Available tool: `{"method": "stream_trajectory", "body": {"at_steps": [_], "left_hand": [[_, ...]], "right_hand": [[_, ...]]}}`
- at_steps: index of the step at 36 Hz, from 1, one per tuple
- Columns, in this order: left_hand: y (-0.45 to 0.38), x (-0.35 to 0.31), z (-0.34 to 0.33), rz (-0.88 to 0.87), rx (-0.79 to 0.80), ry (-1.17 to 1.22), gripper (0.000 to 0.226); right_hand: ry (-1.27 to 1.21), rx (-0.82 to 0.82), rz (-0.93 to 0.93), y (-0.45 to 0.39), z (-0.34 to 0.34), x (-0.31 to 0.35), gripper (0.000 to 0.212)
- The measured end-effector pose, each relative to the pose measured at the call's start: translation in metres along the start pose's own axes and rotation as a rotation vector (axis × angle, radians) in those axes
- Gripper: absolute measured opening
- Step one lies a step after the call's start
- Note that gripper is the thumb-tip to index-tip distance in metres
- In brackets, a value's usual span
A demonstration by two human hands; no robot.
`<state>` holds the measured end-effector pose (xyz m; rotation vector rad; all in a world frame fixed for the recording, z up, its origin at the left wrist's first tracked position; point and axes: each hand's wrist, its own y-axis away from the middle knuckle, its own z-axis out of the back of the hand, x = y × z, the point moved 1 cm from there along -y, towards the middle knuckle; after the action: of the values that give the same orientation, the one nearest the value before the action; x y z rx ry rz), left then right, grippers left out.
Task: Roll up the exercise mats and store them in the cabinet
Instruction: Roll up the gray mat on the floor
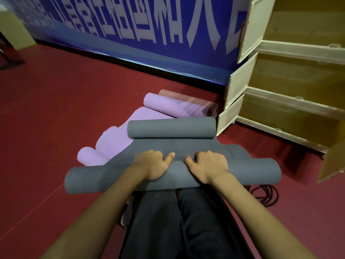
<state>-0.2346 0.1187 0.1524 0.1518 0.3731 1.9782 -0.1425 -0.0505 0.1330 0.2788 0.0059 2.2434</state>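
Note:
A grey exercise mat (pixel 104 176) lies on the red floor in front of my knees, rolled at both ends. The near roll spans the width of the view. My left hand (pixel 152 164) and my right hand (pixel 210 166) both grip that near roll from above, fingers curled over its top, thumbs pointing at each other. The far grey roll (pixel 171 127) lies beyond the flat middle stretch. A purple mat (pixel 115 139) lies partly unrolled under the grey one, its far end rolled (pixel 173 105). A pink rolled mat (pixel 188 99) rests behind it.
A cream cabinet (pixel 240 86) with several open shelves stands at the right, one door (pixel 334 161) swung open near the floor. A black cable (pixel 267 195) coils on the floor by my right forearm. A blue banner wall (pixel 130 30) runs across the back.

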Motion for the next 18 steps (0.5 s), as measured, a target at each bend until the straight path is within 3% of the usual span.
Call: {"method": "stream_trajectory", "body": {"at_steps": [3, 7, 12, 15, 18], "left_hand": [[0.024, 0.001, -0.011, -0.052, 0.061, 0.050, 0.077], [0.053, 0.000, -0.017, -0.123, -0.030, 0.046, 0.073], [0.072, 0.003, -0.023, -0.154, -0.024, 0.077, 0.074], [0.080, 0.007, -0.032, -0.154, -0.095, 0.065, 0.076], [0.084, 0.006, -0.039, -0.122, -0.176, 0.055, 0.073]], "right_hand": [[0.023, -0.007, 0.023, 0.029, -0.001, 0.002, 0.066], [0.036, -0.045, 0.013, 0.062, -0.003, 0.008, 0.063], [0.057, -0.045, 0.008, 0.085, -0.003, 0.014, 0.062], [0.093, -0.107, 0.063, 0.093, -0.007, 0.018, 0.061], [0.121, -0.145, 0.091, 0.088, -0.012, 0.017, 0.073]]}}
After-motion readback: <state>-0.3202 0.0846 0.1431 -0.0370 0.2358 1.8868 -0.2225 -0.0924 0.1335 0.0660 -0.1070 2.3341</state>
